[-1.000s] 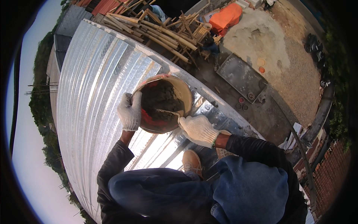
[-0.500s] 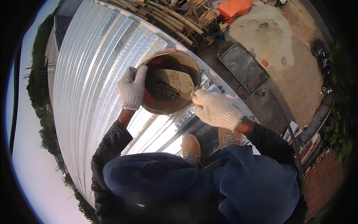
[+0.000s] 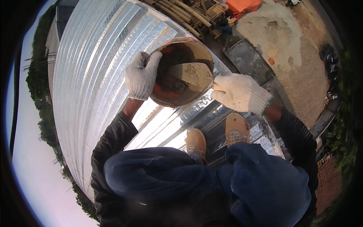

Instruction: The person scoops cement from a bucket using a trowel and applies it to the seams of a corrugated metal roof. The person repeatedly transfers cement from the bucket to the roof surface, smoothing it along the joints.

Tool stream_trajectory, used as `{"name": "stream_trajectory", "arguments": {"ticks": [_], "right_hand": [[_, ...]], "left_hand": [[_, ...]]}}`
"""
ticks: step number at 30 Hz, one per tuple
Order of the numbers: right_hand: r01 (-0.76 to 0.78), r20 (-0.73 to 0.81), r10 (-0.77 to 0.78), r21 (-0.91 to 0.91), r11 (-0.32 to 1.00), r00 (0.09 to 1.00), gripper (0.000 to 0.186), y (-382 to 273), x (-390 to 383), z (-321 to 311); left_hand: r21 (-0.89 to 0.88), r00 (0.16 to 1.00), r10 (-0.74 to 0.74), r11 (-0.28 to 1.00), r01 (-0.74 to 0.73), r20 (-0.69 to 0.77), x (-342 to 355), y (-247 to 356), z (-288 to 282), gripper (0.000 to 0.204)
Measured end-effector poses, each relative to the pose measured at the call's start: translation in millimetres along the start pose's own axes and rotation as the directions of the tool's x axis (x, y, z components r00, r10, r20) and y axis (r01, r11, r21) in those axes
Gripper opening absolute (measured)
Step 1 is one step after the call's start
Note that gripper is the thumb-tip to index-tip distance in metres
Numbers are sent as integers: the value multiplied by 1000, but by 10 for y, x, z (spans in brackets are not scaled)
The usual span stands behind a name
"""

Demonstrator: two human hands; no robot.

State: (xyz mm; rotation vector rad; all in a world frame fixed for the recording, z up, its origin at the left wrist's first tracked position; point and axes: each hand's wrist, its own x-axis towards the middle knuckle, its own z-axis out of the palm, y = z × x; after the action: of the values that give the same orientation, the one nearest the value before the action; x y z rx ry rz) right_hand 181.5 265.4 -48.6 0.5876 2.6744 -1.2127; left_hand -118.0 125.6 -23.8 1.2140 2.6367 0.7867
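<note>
The mortar [image 3: 173, 84] is grey, the jeans [image 3: 155, 166] blue.

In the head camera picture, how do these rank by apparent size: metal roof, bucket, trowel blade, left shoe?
1. Metal roof
2. Bucket
3. Trowel blade
4. Left shoe

From my remote post I had the gloved left hand [image 3: 141, 77] clamped at ten o'clock, thumb [image 3: 154, 61] angled toward one, its forearm [image 3: 114, 135] slanting up from eight. The gloved right hand [image 3: 240, 94] was curled tight at two o'clock, pointing toward nine, wrist [image 3: 273, 112] bared, right arm [image 3: 297, 128] bent at three. Both legs [image 3: 159, 168] were folded toward six.
</note>
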Motion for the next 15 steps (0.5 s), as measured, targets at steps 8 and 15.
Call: {"name": "stream_trajectory", "arguments": {"ticks": [8, 15], "right_hand": [[82, 91, -80, -14, 997, 993, 40, 174, 385, 257], [249, 15, -251, 58, 967, 968, 35, 174, 447, 620]], "left_hand": [[-10, 1000, 2, 1000, -1, 6, 33, 55, 65, 52], [-12, 999, 27, 1000, -28, -31, 53, 24, 68, 48]]}}
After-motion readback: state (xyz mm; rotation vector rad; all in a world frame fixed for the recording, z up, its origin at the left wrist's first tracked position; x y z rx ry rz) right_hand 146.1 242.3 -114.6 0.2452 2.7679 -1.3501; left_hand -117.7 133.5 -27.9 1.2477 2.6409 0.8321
